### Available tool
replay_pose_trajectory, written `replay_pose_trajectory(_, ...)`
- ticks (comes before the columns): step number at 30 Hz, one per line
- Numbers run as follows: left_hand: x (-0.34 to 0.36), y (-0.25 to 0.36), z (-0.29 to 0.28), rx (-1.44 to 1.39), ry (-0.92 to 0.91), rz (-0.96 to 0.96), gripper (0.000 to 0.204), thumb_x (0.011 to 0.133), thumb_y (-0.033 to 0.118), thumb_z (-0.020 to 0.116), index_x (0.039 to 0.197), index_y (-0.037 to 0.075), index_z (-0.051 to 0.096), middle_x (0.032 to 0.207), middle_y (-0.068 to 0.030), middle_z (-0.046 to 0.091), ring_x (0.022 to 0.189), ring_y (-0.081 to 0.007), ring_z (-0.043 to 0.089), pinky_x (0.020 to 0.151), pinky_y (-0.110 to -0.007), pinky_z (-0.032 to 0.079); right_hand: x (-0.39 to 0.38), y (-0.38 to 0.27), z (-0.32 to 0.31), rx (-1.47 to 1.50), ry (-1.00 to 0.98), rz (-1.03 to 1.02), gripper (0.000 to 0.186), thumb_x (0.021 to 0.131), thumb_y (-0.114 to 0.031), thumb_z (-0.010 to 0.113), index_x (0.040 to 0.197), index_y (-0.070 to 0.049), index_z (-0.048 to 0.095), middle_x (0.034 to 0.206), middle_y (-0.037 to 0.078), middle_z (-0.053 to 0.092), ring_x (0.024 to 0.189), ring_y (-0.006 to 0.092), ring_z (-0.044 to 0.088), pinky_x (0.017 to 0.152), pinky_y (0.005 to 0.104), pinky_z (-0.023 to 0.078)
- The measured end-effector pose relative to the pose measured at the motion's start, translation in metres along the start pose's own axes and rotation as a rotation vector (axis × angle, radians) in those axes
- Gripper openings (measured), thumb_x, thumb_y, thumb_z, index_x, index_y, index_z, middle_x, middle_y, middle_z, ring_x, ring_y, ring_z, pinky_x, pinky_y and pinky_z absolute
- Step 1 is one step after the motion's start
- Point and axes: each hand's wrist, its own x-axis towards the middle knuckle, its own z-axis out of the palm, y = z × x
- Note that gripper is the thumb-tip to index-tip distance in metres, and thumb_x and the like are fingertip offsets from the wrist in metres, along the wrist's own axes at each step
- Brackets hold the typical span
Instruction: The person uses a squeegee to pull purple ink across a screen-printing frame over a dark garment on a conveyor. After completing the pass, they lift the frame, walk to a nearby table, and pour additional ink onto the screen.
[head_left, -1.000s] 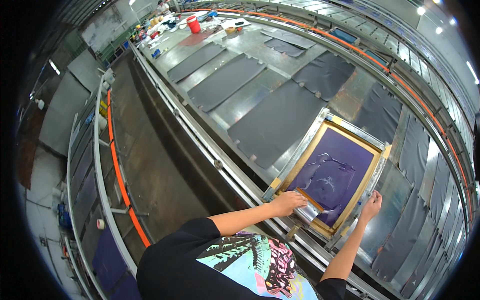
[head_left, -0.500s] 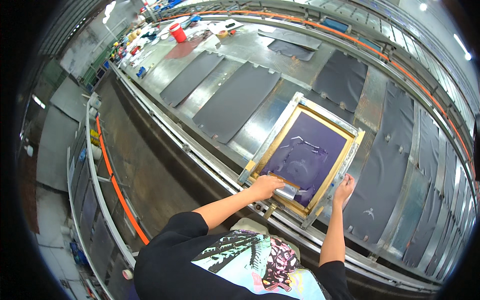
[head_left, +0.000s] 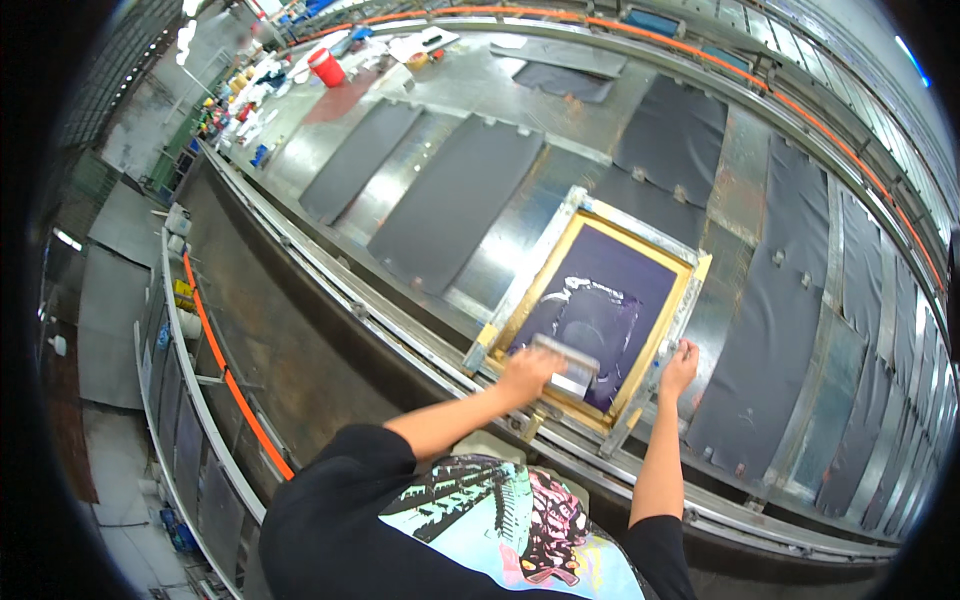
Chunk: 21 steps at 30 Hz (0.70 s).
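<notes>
A screen printing frame (head_left: 690, 290), metal with a yellow-taped inner border, lies at a slant on the long table in front of me. Its dark purple mesh (head_left: 632, 255) carries wet, glossy ink marks around a rounded patch. My left hand (head_left: 530, 375) is closed round a squeegee (head_left: 575, 375) with a pale handle, held over the near part of the mesh; hand and tool are slightly blurred. At the frame's right side, my right hand (head_left: 679, 370) has its fingers pinched together against the rail; the exact grip is partly hidden.
Dark grey fabric panels (head_left: 455, 205) lie along the metal table (head_left: 510, 255), left and right of the frame. A metal rail (head_left: 340, 290) edges the table's near side. Far left stand a red bucket (head_left: 326, 68) and clutter. An orange pipe (head_left: 235, 380) curves along the left rack.
My left hand has shifted slightly, and the squeegee has tipped, showing more of its handle. My right hand stays by the frame's rail. The whole view has moved a little.
</notes>
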Motion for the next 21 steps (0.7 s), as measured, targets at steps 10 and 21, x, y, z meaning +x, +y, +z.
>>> replay_pose_trajectory(10,0.118,-0.02,0.015,0.002,0.233,-0.022,0.034,0.079,-0.003,0.063,0.105,0.016,0.074,0.107,-0.0022,0.075,0.102,-0.0259,0.069,0.086,-0.043,0.051,0.003,-0.003,-0.003,0.023,-0.039,0.011,0.024,0.105,-0.023,0.058,0.11,-0.004,0.07,0.1,0.017,0.074,0.094,0.0314,0.069,0.087,0.0407,0.051)
replay_pose_trajectory(21,0.127,-0.023,0.005,-0.016,0.257,-0.045,0.033,0.078,-0.003,0.065,0.103,0.016,0.077,0.102,-0.0004,0.077,0.094,-0.0248,0.07,0.079,-0.043,0.05,-0.013,-0.016,-0.003,0.008,-0.048,0.005,0.023,0.104,-0.024,0.058,0.109,-0.005,0.07,0.1,0.016,0.075,0.094,0.0337,0.071,0.085,0.0451,0.052)
